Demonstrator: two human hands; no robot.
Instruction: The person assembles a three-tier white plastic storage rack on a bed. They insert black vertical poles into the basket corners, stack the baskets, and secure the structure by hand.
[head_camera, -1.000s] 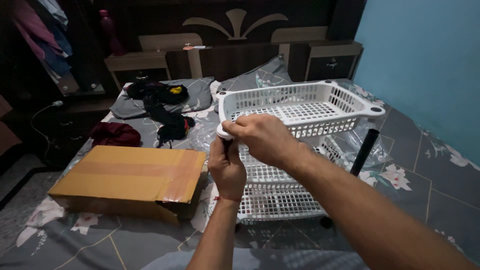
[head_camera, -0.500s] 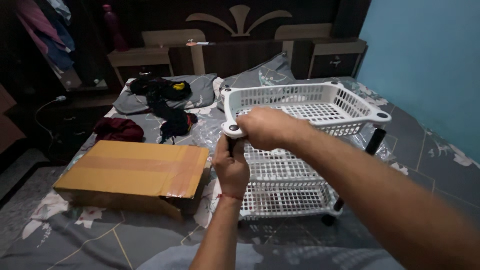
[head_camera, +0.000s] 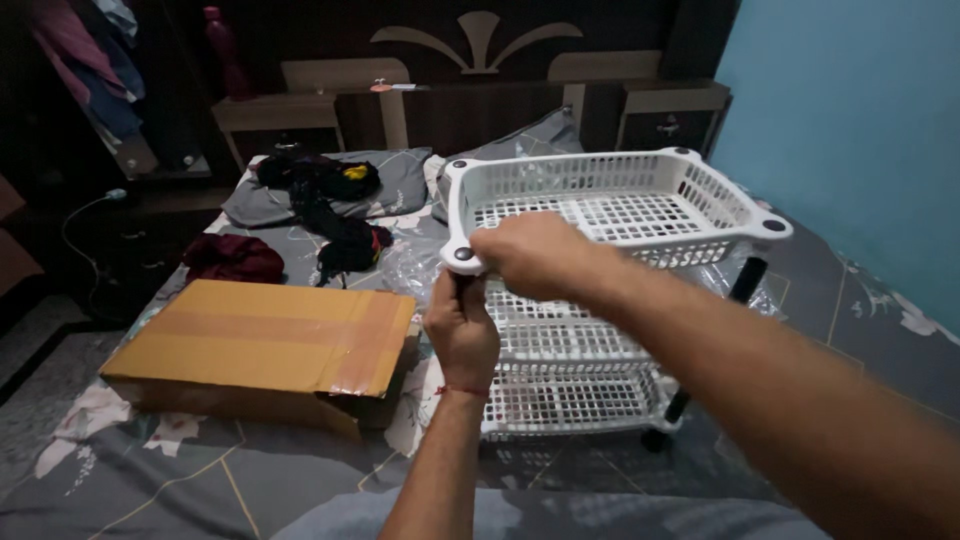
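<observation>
The top white perforated basket (head_camera: 610, 205) of a three-tier rack sits in the centre of the frame, above two lower trays (head_camera: 565, 370) resting on the patterned bedspread (head_camera: 180, 470).

The right hand (head_camera: 535, 255) is clenched over the basket's near-left corner, just beside the black socket (head_camera: 463, 254). The left hand (head_camera: 462, 335) is wrapped around the dark upright post (head_camera: 462, 288) directly beneath that corner. The post's upper end is hidden, so seating cannot be confirmed.

To do this step well:
- Keep the post vertical and in line with the socket.
- Press straight down at the corner, not at the basket's middle.
- Check the far-right post (head_camera: 745, 280), which appears tilted; level the basket before applying force.

A taped cardboard box (head_camera: 260, 350) lies at left, near the left forearm.
</observation>
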